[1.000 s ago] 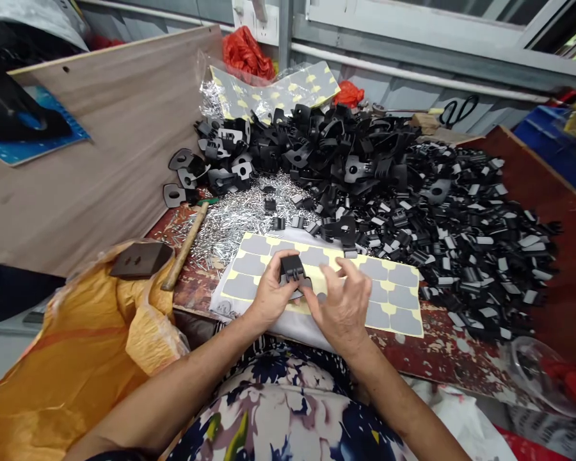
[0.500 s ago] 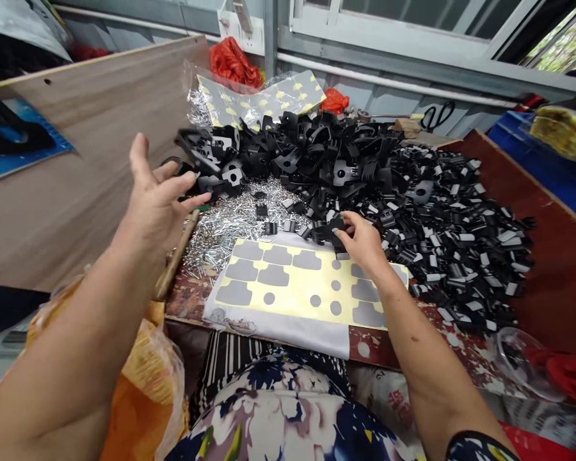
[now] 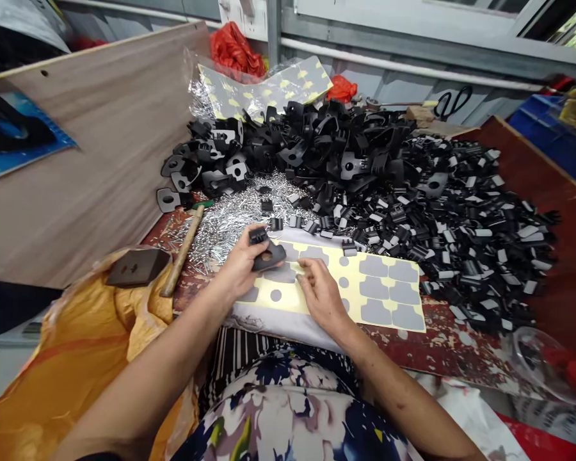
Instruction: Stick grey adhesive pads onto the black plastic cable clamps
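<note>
Held in L hand [image 3: 240, 264]: blk plastic pc [image 3: 278, 253], tilted, w/ round hole in wide flat end, ridged block at other; over L part of sticker sheet [image 3: 290, 298]. Latter w/ yel. backing, grey tab-shaped labels + grey dots, bare yel. across mid; lies flat, partly hidden by pc & R hand [image 3: 323, 292].

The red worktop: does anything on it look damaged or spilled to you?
Yes: the worktop is worn near its front edge, pale patches showing through the red. Small metal pins lie loose in a heap beyond the sticker sheet, no container visible, though that may be deliberate.
</note>
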`<action>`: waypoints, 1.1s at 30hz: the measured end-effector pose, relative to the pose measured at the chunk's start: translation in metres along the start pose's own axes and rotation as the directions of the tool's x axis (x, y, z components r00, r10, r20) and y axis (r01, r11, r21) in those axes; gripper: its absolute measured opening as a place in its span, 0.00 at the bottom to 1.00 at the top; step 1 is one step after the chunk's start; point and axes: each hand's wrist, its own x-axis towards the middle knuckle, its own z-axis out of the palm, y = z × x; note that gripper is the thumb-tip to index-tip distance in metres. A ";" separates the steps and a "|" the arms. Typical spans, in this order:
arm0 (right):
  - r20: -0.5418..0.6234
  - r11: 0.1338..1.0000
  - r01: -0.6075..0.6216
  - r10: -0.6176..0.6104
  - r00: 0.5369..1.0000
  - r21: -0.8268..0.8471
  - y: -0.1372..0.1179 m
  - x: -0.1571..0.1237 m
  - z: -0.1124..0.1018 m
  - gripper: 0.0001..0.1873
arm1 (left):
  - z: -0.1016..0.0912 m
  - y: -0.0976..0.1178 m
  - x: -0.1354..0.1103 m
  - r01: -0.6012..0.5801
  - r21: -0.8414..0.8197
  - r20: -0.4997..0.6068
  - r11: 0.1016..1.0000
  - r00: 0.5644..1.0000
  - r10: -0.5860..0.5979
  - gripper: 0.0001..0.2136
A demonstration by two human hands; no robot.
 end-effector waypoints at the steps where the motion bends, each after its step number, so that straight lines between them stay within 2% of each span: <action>1: 0.015 0.997 0.042 -0.041 0.999 -0.059 0.003 -0.001 -0.001 0.12 | -0.007 0.005 0.005 0.051 -0.002 -0.031 0.999 0.998 -0.051 0.21; 3: 0.080 0.992 0.082 -0.074 0.994 -0.094 0.010 -0.002 -0.003 0.13 | -0.018 0.008 0.012 0.135 -0.013 -0.081 0.991 0.988 -0.135 0.23; 6: 0.187 1.000 -0.002 0.000 0.982 0.009 0.014 0.000 -0.013 0.12 | -0.023 0.004 0.018 0.154 -0.046 -0.125 0.987 0.979 -0.159 0.20; 8: 0.358 0.986 -0.094 0.038 0.933 0.139 0.009 0.003 -0.024 0.09 | -0.022 0.001 0.021 0.141 -0.056 -0.122 0.988 0.982 -0.147 0.20; 10: 0.529 0.952 -0.162 0.000 0.849 0.261 0.001 0.006 -0.036 0.07 | -0.021 0.001 0.021 0.122 -0.048 -0.119 0.991 0.985 -0.127 0.23; 11: 0.563 0.934 -0.174 -0.033 0.826 0.311 -0.004 0.008 -0.041 0.07 | -0.020 0.002 0.019 0.112 -0.042 -0.115 0.993 0.987 -0.116 0.24; 12: 0.545 0.920 -0.165 -0.060 0.836 0.355 -0.008 0.010 -0.046 0.06 | -0.018 0.003 0.015 0.102 -0.037 -0.101 0.994 0.989 -0.105 0.25; 13: 0.478 0.913 -0.134 -0.073 0.875 0.386 -0.012 0.011 -0.049 0.06 | -0.016 0.004 0.011 0.096 -0.040 -0.072 0.995 0.992 -0.099 0.26; 15: 0.251 0.921 -0.034 -0.070 0.965 0.388 -0.018 0.013 -0.052 0.07 | -0.011 0.005 -0.002 0.103 -0.071 0.028 0.992 0.994 -0.101 0.26; 16: 0.132 0.931 0.010 -0.062 0.989 0.364 -0.019 0.014 -0.051 0.08 | -0.007 0.004 -0.009 0.117 -0.095 0.090 0.989 0.990 -0.108 0.25; 17: 0.034 0.941 0.039 -0.053 0.998 0.336 -0.019 0.014 -0.049 0.08 | -0.002 0.002 -0.016 0.132 -0.122 0.146 0.984 0.983 -0.114 0.24; 19: -0.084 0.953 0.057 -0.033 0.996 0.296 -0.019 0.014 -0.045 0.08 | 0.007 -0.003 -0.027 0.163 -0.175 0.223 0.971 0.967 -0.122 0.22; 22: -0.152 0.955 0.054 -0.010 0.988 0.292 -0.015 0.012 -0.039 0.08 | 0.018 -0.013 -0.034 0.204 -0.229 0.292 0.952 0.947 -0.133 0.21; 25: -0.159 0.954 0.040 0.008 0.987 0.296 -0.011 0.011 -0.036 0.08 | 0.023 -0.021 -0.035 0.237 -0.246 0.333 0.940 0.931 -0.147 0.21; 33: -0.168 0.956 0.015 0.037 0.985 0.294 -0.007 0.011 -0.034 0.07 | 0.024 -0.022 -0.034 0.250 -0.254 0.341 0.934 0.927 -0.156 0.19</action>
